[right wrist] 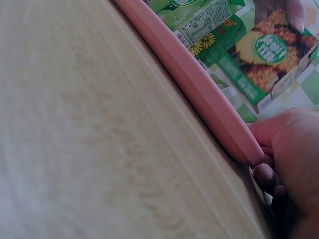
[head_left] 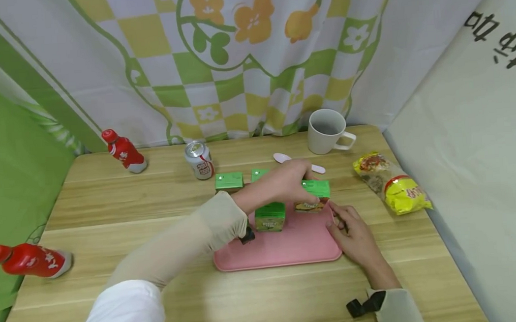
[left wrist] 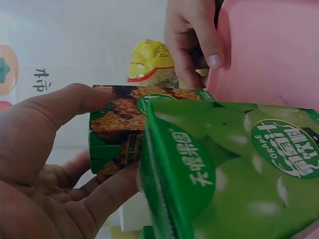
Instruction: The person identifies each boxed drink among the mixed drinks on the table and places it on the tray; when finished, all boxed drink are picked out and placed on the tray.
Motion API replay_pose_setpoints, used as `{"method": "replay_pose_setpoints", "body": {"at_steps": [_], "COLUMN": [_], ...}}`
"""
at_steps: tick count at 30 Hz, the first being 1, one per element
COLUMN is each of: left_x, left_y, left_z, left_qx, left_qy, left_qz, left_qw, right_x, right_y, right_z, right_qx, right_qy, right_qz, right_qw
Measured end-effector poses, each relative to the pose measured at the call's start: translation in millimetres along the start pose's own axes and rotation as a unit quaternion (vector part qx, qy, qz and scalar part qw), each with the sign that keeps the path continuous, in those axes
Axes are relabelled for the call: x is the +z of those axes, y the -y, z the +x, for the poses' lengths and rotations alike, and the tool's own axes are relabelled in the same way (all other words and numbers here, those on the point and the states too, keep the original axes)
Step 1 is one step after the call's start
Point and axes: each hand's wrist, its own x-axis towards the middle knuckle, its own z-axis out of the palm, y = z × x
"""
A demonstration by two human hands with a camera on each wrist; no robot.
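Note:
My left hand (head_left: pixel 288 181) grips a small green snack box (head_left: pixel 317 189) by its sides, over the far right part of a pink tray (head_left: pixel 285 250). Pictures of brown crisp snacks cover the box (left wrist: pixel 124 112) in the left wrist view. Right beside it there stands a green grape drink carton (head_left: pixel 270 218) on the tray. My right hand (head_left: pixel 353 236) pinches the tray's right edge, thumb on top; the right wrist view shows its fingers curled at the rim (right wrist: pixel 234 132). Two more green cartons, one at the back left (head_left: pixel 229 180), are partly hidden by my left arm.
Behind the tray lie a white spoon (head_left: pixel 282 157), a grey-white mug (head_left: pixel 325 132) and a drink can (head_left: pixel 199 160). A yellow snack bag (head_left: pixel 392 182) is to the right. On the left are two red bottles, one nearer (head_left: pixel 29 261) and one farther (head_left: pixel 124 152). Curtains line the back edge.

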Motion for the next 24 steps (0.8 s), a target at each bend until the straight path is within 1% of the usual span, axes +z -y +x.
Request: {"method": "replay_pose_setpoints", "body": {"at_steps": [3,9,12,15,20,22,24], "left_x": [4.2,9.5,10.6,11.0,9.6,8.4,6.7], "left_y": [3.4,9.7,11.8,14.4,18.0,17.8,16.5], "left_z": [2.0,6.0,5.1,3.5,2.0,1.6,0.7], "left_qx": [-0.009,-0.011,-0.016,-0.022,-0.042,-0.042,-0.033], "left_qy": [0.003,0.015,0.022,0.025,0.033,0.037,0.035], "left_qz": [-0.003,0.027,0.036,0.034,0.009,0.007,0.005], "left_qw": [0.9999,0.9995,0.999,0.9989,0.9985,0.9984,0.9988], "right_x": [1.2,3.3,4.2,5.1,6.3,6.3,6.4], "right_y": [1.2,2.4,3.0,3.9,4.7,4.5,4.1], "right_z": [-0.1,-1.7,-2.3,-2.0,-0.9,-1.1,-1.6], "right_qx": [-0.003,0.0,0.007,0.009,-0.003,-0.006,-0.007], "right_qy": [0.001,-0.001,0.003,0.006,0.006,0.005,0.004], "right_qz": [-0.006,0.001,0.001,-0.002,0.0,-0.002,-0.002], "right_qw": [1.0,1.0,1.0,1.0,1.0,1.0,1.0]}}
